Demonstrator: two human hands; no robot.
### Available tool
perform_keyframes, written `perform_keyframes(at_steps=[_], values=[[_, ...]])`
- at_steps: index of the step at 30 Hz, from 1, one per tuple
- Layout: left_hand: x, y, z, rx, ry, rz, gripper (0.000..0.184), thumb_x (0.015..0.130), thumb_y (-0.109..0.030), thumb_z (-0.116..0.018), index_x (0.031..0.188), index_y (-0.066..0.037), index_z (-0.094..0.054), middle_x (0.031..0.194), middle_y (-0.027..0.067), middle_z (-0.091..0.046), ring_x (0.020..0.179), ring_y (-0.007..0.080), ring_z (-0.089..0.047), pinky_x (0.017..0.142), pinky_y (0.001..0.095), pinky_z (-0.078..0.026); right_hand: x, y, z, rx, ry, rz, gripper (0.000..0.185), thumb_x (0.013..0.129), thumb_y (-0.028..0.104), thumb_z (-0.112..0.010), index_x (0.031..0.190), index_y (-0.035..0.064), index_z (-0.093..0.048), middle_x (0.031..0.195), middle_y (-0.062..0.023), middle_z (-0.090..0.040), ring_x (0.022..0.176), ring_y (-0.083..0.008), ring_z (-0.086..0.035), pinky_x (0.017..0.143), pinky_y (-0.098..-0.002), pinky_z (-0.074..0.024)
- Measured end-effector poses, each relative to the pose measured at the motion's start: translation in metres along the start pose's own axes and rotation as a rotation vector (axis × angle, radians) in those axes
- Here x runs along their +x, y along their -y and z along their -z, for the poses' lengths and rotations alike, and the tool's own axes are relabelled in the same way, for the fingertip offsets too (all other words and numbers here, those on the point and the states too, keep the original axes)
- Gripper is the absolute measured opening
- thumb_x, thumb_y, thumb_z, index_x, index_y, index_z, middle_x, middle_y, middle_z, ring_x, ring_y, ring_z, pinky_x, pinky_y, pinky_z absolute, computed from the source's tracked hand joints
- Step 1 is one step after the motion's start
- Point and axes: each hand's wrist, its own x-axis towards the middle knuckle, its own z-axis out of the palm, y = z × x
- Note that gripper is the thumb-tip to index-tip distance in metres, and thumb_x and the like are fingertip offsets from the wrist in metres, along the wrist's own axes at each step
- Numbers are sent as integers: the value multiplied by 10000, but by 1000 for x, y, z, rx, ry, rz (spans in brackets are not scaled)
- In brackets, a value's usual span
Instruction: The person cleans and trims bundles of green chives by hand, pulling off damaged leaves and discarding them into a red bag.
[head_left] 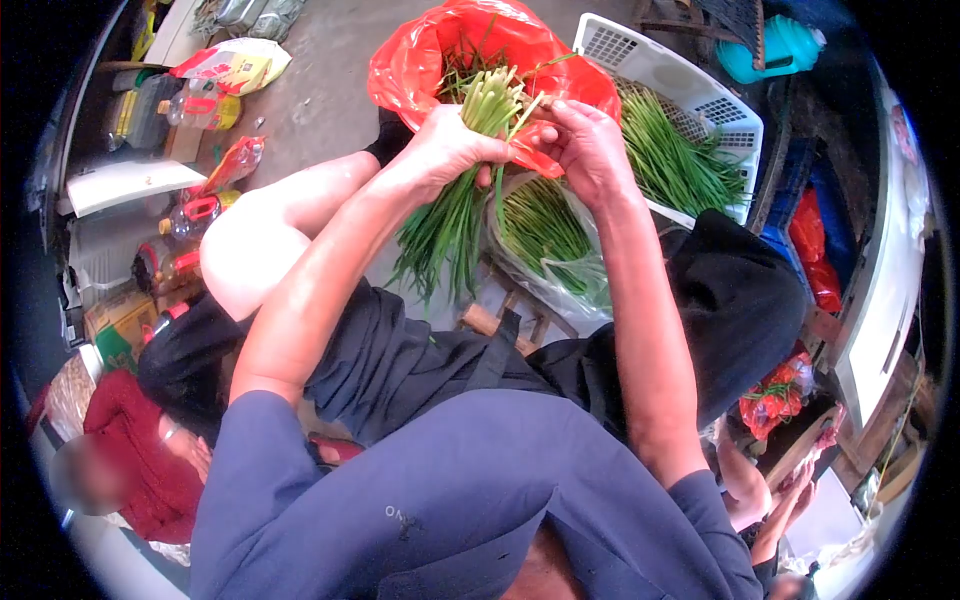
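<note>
My left hand (455,150) is wrapped round a thick bunch of garlic chives (447,235). The pale cut ends point away from me, over a red plastic bag (405,75), and the green leaves hang down toward my lap. Close beside the bunch, my right hand (590,145) has its thumb and fingers pinched together; what lies between them is too small to make out. Loose green and brownish scraps show inside the red bag. Just below my right hand, a clear plastic bag (590,285) holds more garlic chives.
A white plastic basket (620,45) with more chives stands at the right. Farther off is a turquoise container (775,50). Oil bottles (200,108) line the left side. One person in a red sleeve (140,450) sits at the left; another person's hands (780,510) show at lower right.
</note>
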Motion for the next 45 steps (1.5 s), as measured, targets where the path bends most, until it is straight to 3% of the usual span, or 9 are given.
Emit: perform_keyframes(at_steps=[4,6,11,17,22,30,34,38,45], values=[[0,1,-1,-18,-23,-1,191,731,-64,-740,879,-23,-628,732,27,-608,539,109,-551,460,228,-432,-5,-9,-10,-135,-76,73,281,884,255,-641,921,-23,-623,764,-64,-642,568,-103,-572,545,-258,-499],[-1,-1,-1,-22,-22,26,202,732,-57,-741,893,-18,-626,744,29,-613,534,106,-550,456,233,-432,-9,-12,-17,-433,-98,103,313,868,311,-666,833,2,-632,682,-26,-618,550,-87,-551,520,-233,-460],[4,7,1,-83,33,56,209,743,-49,-728,918,-18,-619,772,32,-620,528,95,-546,455,225,-436,-5,-19,-16,-576,-59,247,328,887,275,-603,680,20,-602,606,-16,-577,536,-90,-515,484,-277,-400],[5,8,1,-142,97,115,212,749,-28,-706,936,-22,-605,773,29,-613,521,90,-534,449,217,-433,-5,-24,-8,-771,-120,383,356,897,251,-552,666,-16,-596,598,-37,-576,519,-120,-536,489,-306,-419],[-3,1,0,-92,101,151,194,738,-17,-706,889,-32,-586,735,26,-591,514,98,-532,443,218,-430,8,-20,11,-468,-331,245,321,914,255,-534,772,-20,-622,669,-77,-613,505,-114,-543,490,-255,-477],[3,2,2,-72,48,118,181,738,-16,-706,871,-36,-584,708,23,-581,506,100,-531,439,220,-430,-4,-10,-9,-545,-164,460,294,871,251,-650,1025,0,-646,788,-47,-632,628,-93,-575,566,-246,-484],[1,1,0,-75,57,105,178,733,-16,-706,864,-36,-588,718,25,-584,508,102,-532,439,226,-429,5,-14,-5,-660,28,486,244,839,213,-687,964,4,-674,797,-36,-634,661,-92,-587,579,-241,-480],[0,2,1,-37,96,136,190,723,-14,-705,871,-30,-587,736,29,-585,503,111,-532,441,239,-430,6,-13,0,-507,-171,380,187,857,178,-648,858,-7,-668,700,-24,-623,589,-89,-567,545,-241,-461],[0,-5,7,-134,110,105,204,737,-43,-702,907,-15,-593,737,41,-603,559,102,-564,478,232,-457,12,-19,26,-323,-322,295,154,886,121,-612,947,-20,-630,735,-30,-615,572,-91,-565,544,-227,-484]])
